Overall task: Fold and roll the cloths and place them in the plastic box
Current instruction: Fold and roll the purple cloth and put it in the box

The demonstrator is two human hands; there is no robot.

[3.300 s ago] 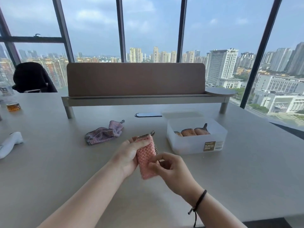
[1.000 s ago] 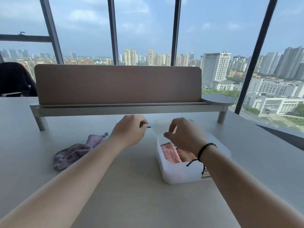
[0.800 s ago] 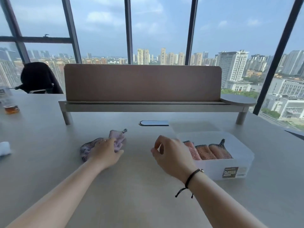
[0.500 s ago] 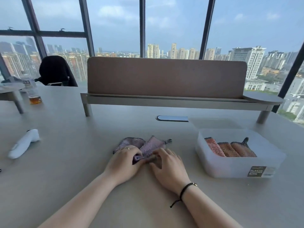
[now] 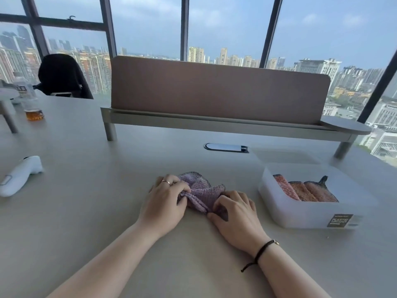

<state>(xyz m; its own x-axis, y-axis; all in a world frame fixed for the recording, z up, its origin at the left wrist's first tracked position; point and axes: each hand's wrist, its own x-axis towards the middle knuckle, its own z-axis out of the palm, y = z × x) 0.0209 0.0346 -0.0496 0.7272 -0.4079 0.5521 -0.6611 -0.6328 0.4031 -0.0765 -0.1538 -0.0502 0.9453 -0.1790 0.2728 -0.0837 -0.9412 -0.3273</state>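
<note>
A crumpled purple cloth (image 5: 200, 193) lies on the table in front of me. My left hand (image 5: 165, 200) pinches its left side, and my right hand (image 5: 235, 210) grips its right edge, fingers curled over the fabric. To the right stands the translucent plastic box (image 5: 309, 214), open at the top. Inside it lie three rolled cloths side by side: a pink roll (image 5: 285, 187) at the left and two orange rolls (image 5: 311, 191) beside it.
The box's lid (image 5: 283, 154) lies behind the box. A desk divider on a raised shelf (image 5: 214, 123) crosses the back. A white handheld device (image 5: 19, 175) lies at the left, a bottle and a glass of amber drink (image 5: 34, 114) far left.
The pink roll went from my hands into the box. My left hand then fetched the purple cloth from the left, and both hands now hold it in front of me.
</note>
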